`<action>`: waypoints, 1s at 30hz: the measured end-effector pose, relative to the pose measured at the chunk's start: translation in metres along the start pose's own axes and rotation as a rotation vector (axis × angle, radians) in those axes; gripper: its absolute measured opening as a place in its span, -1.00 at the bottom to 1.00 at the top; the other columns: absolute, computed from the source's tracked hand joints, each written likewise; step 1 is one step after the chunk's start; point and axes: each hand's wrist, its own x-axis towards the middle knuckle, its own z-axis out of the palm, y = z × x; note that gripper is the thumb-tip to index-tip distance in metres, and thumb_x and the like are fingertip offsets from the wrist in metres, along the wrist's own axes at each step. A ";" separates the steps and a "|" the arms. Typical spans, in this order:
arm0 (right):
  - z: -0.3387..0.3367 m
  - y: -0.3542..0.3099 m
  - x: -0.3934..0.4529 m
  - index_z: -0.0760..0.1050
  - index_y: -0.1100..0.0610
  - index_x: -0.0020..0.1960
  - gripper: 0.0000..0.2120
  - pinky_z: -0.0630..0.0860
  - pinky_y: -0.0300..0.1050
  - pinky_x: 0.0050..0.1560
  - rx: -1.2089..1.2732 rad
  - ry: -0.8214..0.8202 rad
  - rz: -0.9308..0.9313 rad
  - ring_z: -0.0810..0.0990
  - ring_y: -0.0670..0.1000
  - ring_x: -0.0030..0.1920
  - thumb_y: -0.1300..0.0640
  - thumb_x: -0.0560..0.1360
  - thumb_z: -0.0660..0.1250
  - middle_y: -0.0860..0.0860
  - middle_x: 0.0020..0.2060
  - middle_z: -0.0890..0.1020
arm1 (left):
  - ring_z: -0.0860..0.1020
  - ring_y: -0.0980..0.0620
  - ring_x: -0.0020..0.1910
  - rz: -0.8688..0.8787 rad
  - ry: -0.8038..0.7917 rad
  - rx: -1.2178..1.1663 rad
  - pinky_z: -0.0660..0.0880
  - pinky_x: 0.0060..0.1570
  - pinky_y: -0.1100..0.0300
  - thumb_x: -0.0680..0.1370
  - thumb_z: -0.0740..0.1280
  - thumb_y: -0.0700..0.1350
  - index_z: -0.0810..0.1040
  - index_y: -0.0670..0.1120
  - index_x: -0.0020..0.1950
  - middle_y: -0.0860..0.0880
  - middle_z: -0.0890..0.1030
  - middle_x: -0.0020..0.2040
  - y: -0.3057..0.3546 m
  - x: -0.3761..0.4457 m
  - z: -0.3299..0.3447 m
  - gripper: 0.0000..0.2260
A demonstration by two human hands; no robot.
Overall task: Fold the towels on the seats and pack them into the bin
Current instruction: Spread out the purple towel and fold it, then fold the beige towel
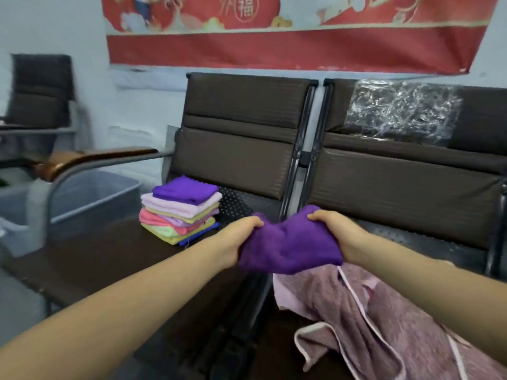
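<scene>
A purple towel (288, 244) hangs in the air between my hands, above the gap between two seats. My left hand (241, 234) grips its left edge and my right hand (332, 229) grips its right edge; the cloth sags in the middle. A stack of folded towels (179, 209) in purple, lilac, yellow, pink and blue sits on the left seat (90, 256). A large mauve towel (384, 319) lies crumpled on the right seat. The grey bin (93, 196) stands left of the seats, beyond the armrest.
Brown padded seat backs (241, 133) rise behind the seats. Crinkled clear plastic (400, 111) drapes over the right backrest. A wooden-topped armrest (90, 157) separates the left seat from the bin. Another chair (41, 91) stands at the far left by the wall.
</scene>
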 end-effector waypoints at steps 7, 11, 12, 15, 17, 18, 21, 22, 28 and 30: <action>0.145 -0.042 0.124 0.49 0.14 0.10 -0.83 0.49 -0.21 -0.34 0.138 -0.173 0.007 0.58 0.07 -0.27 0.18 0.52 0.26 0.12 -0.17 0.61 | 0.35 0.01 -0.35 0.166 0.325 0.200 0.26 -0.38 0.25 0.42 0.25 -0.11 0.38 -0.07 -0.22 -0.05 0.37 -0.29 0.090 0.068 -0.145 -0.93; 0.211 -0.063 0.186 0.44 0.23 0.30 -0.69 0.54 -0.24 -0.43 0.243 -0.229 -0.065 0.59 0.05 -0.22 0.19 0.57 0.25 0.14 -0.05 0.61 | 0.42 -0.06 -0.29 0.378 0.607 0.464 0.28 -0.36 0.22 0.47 0.27 -0.18 0.47 -0.10 -0.25 -0.09 0.45 -0.27 0.132 0.120 -0.193 -0.91; 0.222 -0.055 0.201 0.42 0.23 0.32 -0.69 0.53 -0.25 -0.46 0.268 -0.245 -0.052 0.57 0.03 -0.22 0.19 0.60 0.22 0.13 -0.09 0.60 | 0.49 -0.08 -0.17 0.410 0.674 0.563 0.37 -0.26 0.21 0.48 0.27 -0.17 0.53 -0.11 -0.14 -0.09 0.52 -0.20 0.133 0.139 -0.207 -0.94; 0.229 -0.016 0.215 0.34 0.16 0.32 -0.72 0.55 -0.11 -0.08 0.172 -0.334 0.116 0.57 0.08 -0.05 0.13 0.64 0.14 0.14 -0.03 0.56 | 0.50 -0.19 0.20 0.234 0.827 0.933 0.44 0.18 0.06 0.48 0.26 -0.04 0.51 -0.15 0.20 -0.16 0.56 0.19 0.113 0.177 -0.234 -0.67; 0.212 0.018 0.213 0.25 0.19 0.43 -0.61 0.48 -0.02 0.12 0.044 -0.320 0.199 0.51 0.19 0.22 0.08 0.64 0.13 0.26 0.23 0.48 | 0.47 -0.28 0.20 0.128 0.819 1.075 0.43 0.20 -0.06 0.43 0.21 0.04 0.52 -0.16 0.15 -0.25 0.53 0.21 0.085 0.190 -0.231 -0.60; 0.198 0.032 0.207 0.22 0.20 0.47 -0.57 0.49 -0.01 0.10 0.009 -0.306 0.208 0.50 0.22 0.26 0.08 0.65 0.12 0.28 0.28 0.45 | 0.43 -0.29 0.23 0.142 0.819 1.117 0.40 0.22 -0.11 0.44 0.20 0.06 0.51 -0.16 0.17 -0.27 0.50 0.23 0.071 0.190 -0.222 -0.59; 0.138 0.058 0.176 0.29 0.18 0.43 -0.62 0.56 -0.11 -0.14 -0.073 -0.245 0.178 0.62 0.17 0.01 0.11 0.65 0.15 0.21 0.08 0.57 | 0.24 -0.26 0.38 0.316 0.905 1.369 0.20 0.34 -0.22 0.57 0.19 0.04 0.43 -0.18 0.27 -0.27 0.34 0.36 0.050 0.175 -0.191 -0.62; 0.110 0.063 0.159 0.35 0.18 0.36 -0.68 0.56 -0.15 -0.21 -0.100 -0.199 0.149 0.64 0.12 -0.12 0.12 0.63 0.18 0.17 -0.05 0.60 | 0.21 -0.25 0.40 0.393 0.930 1.403 0.15 0.36 -0.22 0.58 0.19 0.02 0.43 -0.19 0.27 -0.27 0.32 0.37 0.045 0.165 -0.176 -0.63; -0.012 0.074 0.041 0.54 0.20 -0.11 -0.84 0.36 -0.19 -0.36 -0.031 0.045 -0.118 0.54 0.01 -0.39 0.21 0.59 0.23 0.10 -0.34 0.56 | 0.51 -0.25 0.11 0.552 0.724 1.129 0.46 0.10 -0.05 0.54 0.25 0.08 0.64 -0.07 0.05 -0.22 0.60 0.05 0.004 0.103 -0.057 -0.71; -0.036 0.089 0.007 0.54 0.17 -0.20 -0.76 0.34 -0.21 -0.40 -0.054 0.033 -0.094 0.52 -0.04 -0.44 0.18 0.60 0.22 0.07 -0.37 0.56 | 0.59 -0.18 0.04 0.502 0.508 0.963 0.50 0.00 0.05 0.55 0.23 0.10 0.68 -0.05 -0.08 -0.14 0.66 -0.04 -0.018 0.074 0.002 -0.70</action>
